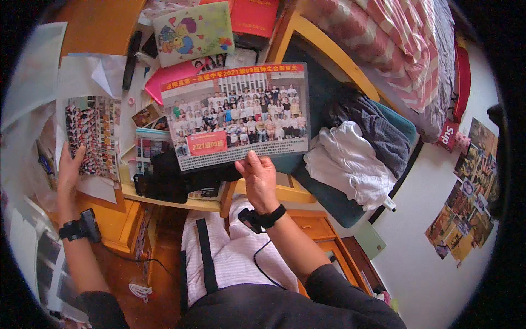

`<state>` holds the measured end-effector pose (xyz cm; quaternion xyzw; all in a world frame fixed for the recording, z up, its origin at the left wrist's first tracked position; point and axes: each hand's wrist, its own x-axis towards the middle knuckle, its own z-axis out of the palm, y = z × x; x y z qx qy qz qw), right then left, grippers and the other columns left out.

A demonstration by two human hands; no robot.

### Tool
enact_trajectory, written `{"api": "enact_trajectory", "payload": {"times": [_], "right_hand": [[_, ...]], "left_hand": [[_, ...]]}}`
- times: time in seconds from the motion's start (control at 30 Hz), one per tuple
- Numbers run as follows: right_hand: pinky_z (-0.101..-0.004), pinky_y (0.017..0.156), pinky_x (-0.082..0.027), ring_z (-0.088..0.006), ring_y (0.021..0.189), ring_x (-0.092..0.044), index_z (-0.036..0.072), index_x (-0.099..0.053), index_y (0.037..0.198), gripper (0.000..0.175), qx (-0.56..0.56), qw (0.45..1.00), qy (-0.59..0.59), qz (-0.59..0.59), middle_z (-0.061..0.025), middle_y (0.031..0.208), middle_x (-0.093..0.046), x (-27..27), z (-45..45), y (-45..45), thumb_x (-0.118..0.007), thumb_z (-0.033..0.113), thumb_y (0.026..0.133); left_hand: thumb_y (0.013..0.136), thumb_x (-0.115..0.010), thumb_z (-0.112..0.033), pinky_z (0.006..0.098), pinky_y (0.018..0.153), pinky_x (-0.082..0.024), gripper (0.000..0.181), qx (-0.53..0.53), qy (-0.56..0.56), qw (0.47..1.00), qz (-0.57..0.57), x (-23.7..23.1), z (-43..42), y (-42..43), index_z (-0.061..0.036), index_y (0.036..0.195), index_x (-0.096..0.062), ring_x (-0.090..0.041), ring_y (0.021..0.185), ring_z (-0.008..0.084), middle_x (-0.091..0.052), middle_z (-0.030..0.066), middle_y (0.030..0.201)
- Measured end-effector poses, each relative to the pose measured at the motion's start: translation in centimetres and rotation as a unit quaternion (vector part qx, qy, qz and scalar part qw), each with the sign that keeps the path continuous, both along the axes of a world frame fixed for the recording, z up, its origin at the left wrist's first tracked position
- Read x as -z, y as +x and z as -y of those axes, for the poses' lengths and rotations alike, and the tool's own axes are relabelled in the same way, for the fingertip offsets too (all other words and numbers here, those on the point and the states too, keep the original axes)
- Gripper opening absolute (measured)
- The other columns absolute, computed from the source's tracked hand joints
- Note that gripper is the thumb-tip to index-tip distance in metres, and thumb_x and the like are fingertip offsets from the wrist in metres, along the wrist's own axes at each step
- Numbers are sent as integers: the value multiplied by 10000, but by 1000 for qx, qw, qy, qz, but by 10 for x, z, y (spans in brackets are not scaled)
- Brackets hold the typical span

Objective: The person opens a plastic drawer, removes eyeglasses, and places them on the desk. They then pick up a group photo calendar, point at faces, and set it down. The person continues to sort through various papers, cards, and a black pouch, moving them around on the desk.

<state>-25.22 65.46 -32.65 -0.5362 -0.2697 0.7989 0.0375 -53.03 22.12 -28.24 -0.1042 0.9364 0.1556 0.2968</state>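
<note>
My right hand (259, 177) pinches the lower edge of a laminated group photo (242, 111), thumb on top. It shows rows of people under a red banner with writing. My left hand (70, 166) rests at the lower left of another printed group photo (96, 135), thumb and fingers apart. A pale sheet partly shows below that photo. Beneath the laminated photo lies a black cloth item (164, 174), partly covered. A pink folder (168, 80) sticks out behind it. Each wrist wears a black strapped device.
A cartoon-printed pouch (193, 35) and a red booklet (252, 18) lie at the back. On the right, a wooden chair (328, 45) stands by bedding (378, 53); white cloth (349, 164) lies on a dark green cushion (324, 197). An orange drawer (119, 222) is below left.
</note>
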Motion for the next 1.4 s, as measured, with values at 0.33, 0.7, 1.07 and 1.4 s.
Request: {"api": "enact_trajectory", "payload": {"times": [0.33,0.7,1.07,1.4], "right_hand": [[-331,787,-625,-161,815,-687,64,-593,876,196,9,1000,-7,6,-46,889,-656,0,1,-1,-666,203,993],[-324,779,-620,-152,807,-686,59,-602,876,207,6,1000,3,9,-57,878,-674,-3,2,-2,-668,217,993],[-326,800,-613,-160,834,-692,86,-606,876,163,1,1000,-10,3,-59,898,-689,2,0,2,-644,180,1004],[-300,791,-615,-154,848,-690,81,-611,893,156,-8,1000,0,-18,-51,910,-683,0,-1,2,-646,184,1003]], "left_hand": [[980,-654,-319,310,1116,-348,725,-25,56,998,-5,-6,-6,1,101,1486,-348,-490,1311,237,-508,181,1450],[991,-647,-300,318,1119,-352,727,-37,36,999,-13,-5,-7,2,89,1509,-317,-479,1326,225,-484,166,1475],[999,-636,-256,322,1071,-399,602,9,0,999,-50,1,0,1,58,1454,-398,-540,1214,203,-565,139,1365],[966,-668,-381,340,1199,-234,861,-39,72,996,26,-12,-13,1,125,1524,-252,-309,1485,287,-331,252,1586]]}}
